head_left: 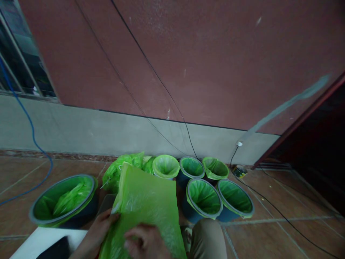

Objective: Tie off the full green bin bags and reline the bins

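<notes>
My left hand (104, 225) grips the left edge of a flat stack of green plastic bags (152, 194), thumb on top. The stack leans upright in front of me and hides part of the floor behind it. Over the lower part of the stack is my right hand (147, 239), slightly blurred, its fingers curled in toward the thumb. Whether it pinches any of the plastic cannot be made out. Just left of my left hand, a dark flat object (55, 249) rests on a white surface (32, 241).
Several bins lined with green bags, such as a blue bin (192, 212), stand by the wall. A wide lined bin (90, 198) is at left. Crumpled green bags (113, 174) lie behind the stack. A blue cable (33, 133) and black cable (280, 212) cross the floor. My knee (208, 237) is at right.
</notes>
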